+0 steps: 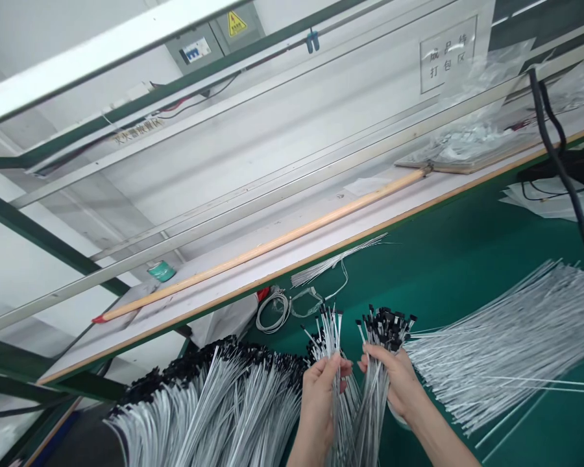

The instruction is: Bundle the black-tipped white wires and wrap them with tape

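My left hand (320,392) is closed around a small bundle of thin grey cables (329,334), whose tips point up. Just beside it, my right hand (400,379) grips a thicker cable bundle (384,329) with small black connectors crowded at its upper end. The two bundles stand nearly upright, apart at the top; their lower ends run out of view. Left of my hands, a large mass of similar grey cables (246,408) shows black ends along its top. To the right, a broad pile of loose grey cables (511,344) lies flat on the green bench mat (448,240).
A shelf (272,259) crosses behind the bench, bearing a long wooden pole (272,246), a green tin (161,271) and plastic bags (472,143). Below it lie a coiled white cable (273,312) and several thin wires (338,261). A black cable (564,172) hangs at the right.
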Tool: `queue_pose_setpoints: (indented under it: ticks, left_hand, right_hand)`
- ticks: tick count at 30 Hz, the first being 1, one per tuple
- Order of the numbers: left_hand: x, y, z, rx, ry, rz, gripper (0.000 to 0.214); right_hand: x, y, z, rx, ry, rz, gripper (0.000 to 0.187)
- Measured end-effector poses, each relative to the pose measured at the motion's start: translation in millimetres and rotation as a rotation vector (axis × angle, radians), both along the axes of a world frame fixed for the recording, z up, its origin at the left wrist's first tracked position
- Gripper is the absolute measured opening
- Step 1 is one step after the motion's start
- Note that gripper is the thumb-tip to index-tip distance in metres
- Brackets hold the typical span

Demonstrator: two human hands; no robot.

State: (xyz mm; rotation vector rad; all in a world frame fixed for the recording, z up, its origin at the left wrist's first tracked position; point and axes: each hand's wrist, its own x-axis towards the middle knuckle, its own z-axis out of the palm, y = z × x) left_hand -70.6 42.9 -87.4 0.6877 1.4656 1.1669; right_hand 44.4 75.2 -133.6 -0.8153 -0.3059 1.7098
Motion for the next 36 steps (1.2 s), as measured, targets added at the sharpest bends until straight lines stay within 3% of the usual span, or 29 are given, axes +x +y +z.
queue_pose_setpoints:
  ticks: [6, 14, 21, 28, 31, 34, 36]
  left_hand:
    - [3, 1, 1.8, 0.029, -0.007, -0.081, 0.032]
    - [6, 2, -10.4, 0.011, -0.021, -0.127, 0.030]
    - [6, 2, -9.4, -0.003, -0.053, -0.125, 0.033]
    - [9, -1, -9.3, -0.036, -0.068, -0.118, 0.034]
    - [-8, 5, -0.3, -0.053, -0.063, -0.066, 0.034]
    - [-46, 17, 10.7, -0.007, 0.043, 0.049, 0.037]
    - [-74, 26, 12.2, 0.055, 0.159, 0.048, 0.038]
  right_hand:
    - [0, 0, 3.4, 0.130, -0.016, 0.031, 0.027]
    - [-14, 3, 17.1, 0.026, 0.010, 0.038, 0.030]
    - [-14, 0, 19.6, 0.002, 0.048, 0.079, 0.034]
    - [-15, 1, 17.4, 0.007, -0.023, 0.014, 0.032]
    - [-5, 0, 12.1, 0.030, -0.049, -0.016, 0.029]
    - [12, -6, 6.0, 0.020, 0.006, -0.012, 0.027]
    - [23, -11, 4.0, 0.000, 0.067, -0.018, 0.027]
